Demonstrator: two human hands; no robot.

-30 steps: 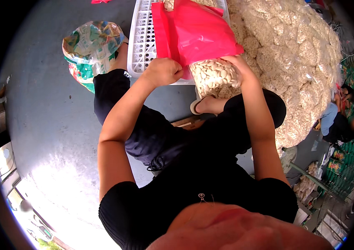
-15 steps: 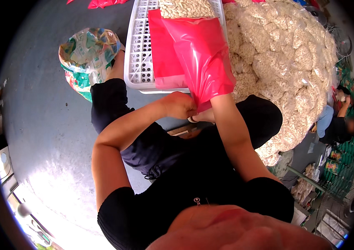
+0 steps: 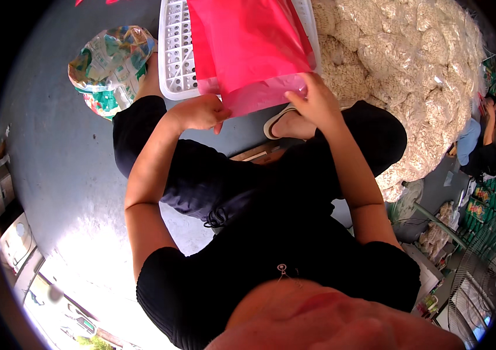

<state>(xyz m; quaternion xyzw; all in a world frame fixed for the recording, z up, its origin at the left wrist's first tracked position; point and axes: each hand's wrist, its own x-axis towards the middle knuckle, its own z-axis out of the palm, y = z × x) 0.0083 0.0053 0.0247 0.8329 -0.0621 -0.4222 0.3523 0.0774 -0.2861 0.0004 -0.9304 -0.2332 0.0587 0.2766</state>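
A red plastic bag [image 3: 248, 46] lies over a white perforated crate [image 3: 172, 41], its pale translucent pink edge toward me. My left hand [image 3: 204, 112] is closed on the near left corner of that edge, below the crate's rim. My right hand [image 3: 315, 102] grips the near right corner, thumb and fingers on the translucent strip. The bag's contents are not visible through the red plastic. My legs and a sandalled foot [image 3: 291, 125] are beneath.
A large heap of clear bags of cream-coloured pieces [image 3: 405, 81] rises at the right. A colourful open sack [image 3: 108, 70] stands at the left on the grey floor [image 3: 61, 163]. At far right are another person [image 3: 484, 146], green packages [image 3: 493, 204] and fans [image 3: 495, 291].
The bag of cream pieces that was visible in my grip and then on the crate is no longer seen. My right hand has come out of the red bag, which now lies flatter.
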